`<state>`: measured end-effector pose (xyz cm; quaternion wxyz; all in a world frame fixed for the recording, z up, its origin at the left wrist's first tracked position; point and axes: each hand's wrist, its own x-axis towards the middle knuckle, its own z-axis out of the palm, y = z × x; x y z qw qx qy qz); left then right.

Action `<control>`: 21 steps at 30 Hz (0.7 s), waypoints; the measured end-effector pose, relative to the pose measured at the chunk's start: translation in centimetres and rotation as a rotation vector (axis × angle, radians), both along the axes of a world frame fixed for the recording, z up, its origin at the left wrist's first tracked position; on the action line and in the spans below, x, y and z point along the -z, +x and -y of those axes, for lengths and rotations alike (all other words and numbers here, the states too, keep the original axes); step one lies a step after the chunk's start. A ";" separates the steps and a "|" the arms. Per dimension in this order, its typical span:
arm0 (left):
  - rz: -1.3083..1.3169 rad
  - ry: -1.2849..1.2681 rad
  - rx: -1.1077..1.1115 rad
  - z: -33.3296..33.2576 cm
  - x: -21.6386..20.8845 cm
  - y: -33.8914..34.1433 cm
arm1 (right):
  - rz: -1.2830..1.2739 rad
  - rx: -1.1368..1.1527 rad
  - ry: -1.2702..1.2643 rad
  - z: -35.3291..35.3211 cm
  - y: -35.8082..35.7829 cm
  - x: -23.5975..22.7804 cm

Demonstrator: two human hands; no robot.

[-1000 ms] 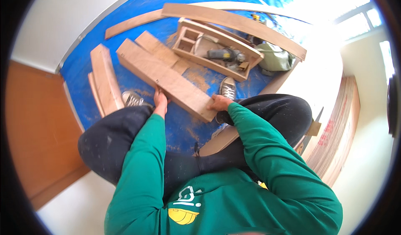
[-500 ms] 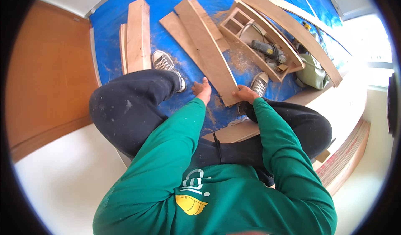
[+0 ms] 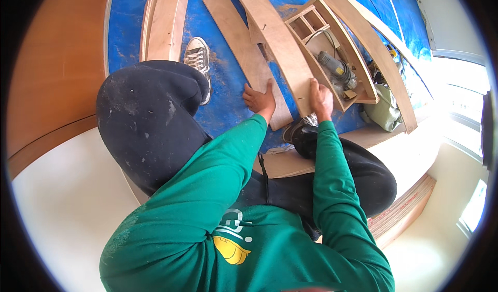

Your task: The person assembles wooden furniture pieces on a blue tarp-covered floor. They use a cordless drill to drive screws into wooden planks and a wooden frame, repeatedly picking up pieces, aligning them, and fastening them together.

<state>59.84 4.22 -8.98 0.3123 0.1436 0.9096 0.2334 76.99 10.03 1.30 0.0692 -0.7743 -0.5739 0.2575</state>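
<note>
My right hand (image 3: 321,101) is closed on the right edge of a long wooden plank (image 3: 282,40), close to its near end. Small dark nails or screws stick out of that plank's face. A second plank (image 3: 239,38) lies to its left on the blue tarp, partly uncovered. My left hand (image 3: 261,101) is over this second plank's left edge, fingers spread and thumb raised, with nothing in it; whether it touches the wood I cannot tell. Part of a third board shows between the two planks.
An open wooden tray (image 3: 332,97) with a corded grey power tool (image 3: 336,66) stands at right. Beyond it are a long curved-looking board (image 3: 371,48) and a green bag (image 3: 384,108). Boxy timber (image 3: 168,22) lies at left by an orange-brown door (image 3: 54,48). Sawdust dots the blue tarp (image 3: 225,92).
The plank in my right hand has shifted rightward, baring more of the plank beneath. My left hand has moved right, over that lower plank. The whole view has also shifted.
</note>
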 end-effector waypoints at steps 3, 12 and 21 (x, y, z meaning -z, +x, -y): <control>0.023 -0.128 0.216 -2.7 -2.7 -0.2 | -0.012 0.059 -0.114 -1.3 0.6 -2.4; -0.039 -0.094 0.273 -3.6 -3.3 -2.5 | -0.174 0.149 -0.090 1.4 -2.5 -0.3; 0.194 0.501 0.456 -2.5 -2.2 -13.9 | -0.158 -0.002 -0.123 1.5 -8.3 0.6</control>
